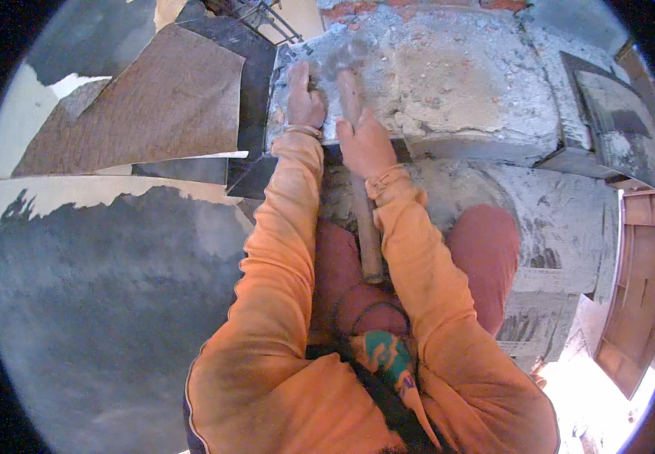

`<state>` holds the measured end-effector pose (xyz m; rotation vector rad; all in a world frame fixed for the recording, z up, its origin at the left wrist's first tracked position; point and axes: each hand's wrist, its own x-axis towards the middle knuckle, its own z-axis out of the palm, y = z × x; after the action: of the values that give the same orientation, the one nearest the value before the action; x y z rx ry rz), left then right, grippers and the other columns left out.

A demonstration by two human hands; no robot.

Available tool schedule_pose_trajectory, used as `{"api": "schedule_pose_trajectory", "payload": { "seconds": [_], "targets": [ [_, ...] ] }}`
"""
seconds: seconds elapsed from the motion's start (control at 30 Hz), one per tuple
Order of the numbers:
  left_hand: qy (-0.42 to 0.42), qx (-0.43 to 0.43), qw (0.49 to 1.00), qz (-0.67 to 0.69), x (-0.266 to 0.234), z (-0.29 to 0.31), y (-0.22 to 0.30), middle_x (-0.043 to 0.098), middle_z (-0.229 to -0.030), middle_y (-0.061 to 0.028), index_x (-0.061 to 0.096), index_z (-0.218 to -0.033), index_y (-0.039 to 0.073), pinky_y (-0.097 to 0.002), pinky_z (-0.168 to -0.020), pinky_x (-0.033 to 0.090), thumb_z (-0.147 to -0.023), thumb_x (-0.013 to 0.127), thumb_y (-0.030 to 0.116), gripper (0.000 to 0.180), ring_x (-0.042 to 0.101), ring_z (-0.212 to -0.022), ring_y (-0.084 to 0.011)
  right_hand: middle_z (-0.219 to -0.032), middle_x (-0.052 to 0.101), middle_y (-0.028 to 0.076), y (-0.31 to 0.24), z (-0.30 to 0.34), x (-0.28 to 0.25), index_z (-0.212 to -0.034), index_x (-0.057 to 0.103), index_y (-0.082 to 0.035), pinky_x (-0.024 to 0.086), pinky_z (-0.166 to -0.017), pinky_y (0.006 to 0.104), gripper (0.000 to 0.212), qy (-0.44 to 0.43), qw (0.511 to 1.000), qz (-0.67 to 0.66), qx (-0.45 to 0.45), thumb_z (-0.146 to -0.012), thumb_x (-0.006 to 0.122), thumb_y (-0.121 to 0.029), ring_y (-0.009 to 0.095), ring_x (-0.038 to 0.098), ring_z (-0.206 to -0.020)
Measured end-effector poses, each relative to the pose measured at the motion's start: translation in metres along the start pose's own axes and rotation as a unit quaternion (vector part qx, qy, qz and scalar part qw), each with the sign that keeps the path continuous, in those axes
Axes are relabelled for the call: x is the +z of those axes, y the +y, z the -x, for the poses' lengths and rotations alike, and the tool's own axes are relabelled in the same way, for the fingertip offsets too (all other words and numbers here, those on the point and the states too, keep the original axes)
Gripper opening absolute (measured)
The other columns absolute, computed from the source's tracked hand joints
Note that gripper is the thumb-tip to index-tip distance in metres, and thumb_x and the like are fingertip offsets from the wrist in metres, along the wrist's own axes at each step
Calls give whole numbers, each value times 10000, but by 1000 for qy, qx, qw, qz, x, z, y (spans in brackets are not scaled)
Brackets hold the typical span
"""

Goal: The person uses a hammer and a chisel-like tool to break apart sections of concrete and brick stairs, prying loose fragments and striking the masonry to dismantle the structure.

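Observation:
My right hand (367,144) is wrapped round the wooden handle of a hammer (370,234). The handle's lower end hangs down between my knees, and its head is smeared by motion above the rough concrete ledge (475,83). To the left of the hammer head, my left hand (306,104) is at the ledge's left end with its fingers curled. Whatever those fingers hold, if anything, is hidden. Crumbs of mortar and small rubble lie over the ledge top.
A brown board (172,98) leans over a dark slab (258,83) on the left. Metal rods (267,19) stick out beyond it. Another dark slab (622,125) is at the right end of the ledge. Reddish brick (418,6) shows at the back; a brown wooden panel (637,280) stands far right.

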<state>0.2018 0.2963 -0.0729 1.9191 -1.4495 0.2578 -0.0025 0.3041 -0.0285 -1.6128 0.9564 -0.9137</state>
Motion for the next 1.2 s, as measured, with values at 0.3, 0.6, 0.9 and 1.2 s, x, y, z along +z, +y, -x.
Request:
{"api": "schedule_pose_trajectory", "payload": {
  "seconds": [0.3, 0.6, 0.9, 1.2],
  "targets": [
    [25, -10, 999, 28, 5, -7, 3, 397, -1385, -242, 431, -1319, -26, -433, -1135, 191, -709, 461, 0, 611, 273, -1336, -422, -635, 559, 103, 27, -6, 5, -982, 494, 15, 456, -445, 350, 318, -11, 999, -31, 26, -912, 527, -294, 192, 567, -448],
    [29, -11, 999, 25, 10, -4, -9, 339, -1435, -225, 422, -1336, -13, -437, -1142, 162, -720, 440, 5, 616, 243, -1358, -406, -628, 554, 97, -16, 14, -15, -957, 506, 1, 453, -458, 351, 352, -12, 990, -118, 80, -913, 511, -348, 201, 562, -454],
    [34, -36, 998, -34, 4, -6, -15, 372, -1422, -207, 435, -1336, 13, -386, -1140, 200, -727, 446, -11, 611, 282, -1355, -368, -647, 572, 126, -41, 13, -46, -997, 523, 32, 479, -547, 379, 359, -64, 987, -93, 118, -924, 497, -318, 232, 624, -601],
    [26, -41, 999, -10, 13, -7, 2, 435, -1377, -188, 485, -1293, 15, -373, -1138, 212, -708, 446, -46, 589, 300, -1343, -357, -594, 526, 95, 12, -34, -58, -935, 519, 33, 445, -463, 341, 369, -113, 983, 143, 15, -931, 498, -335, 198, 562, -461]
  ]
}}
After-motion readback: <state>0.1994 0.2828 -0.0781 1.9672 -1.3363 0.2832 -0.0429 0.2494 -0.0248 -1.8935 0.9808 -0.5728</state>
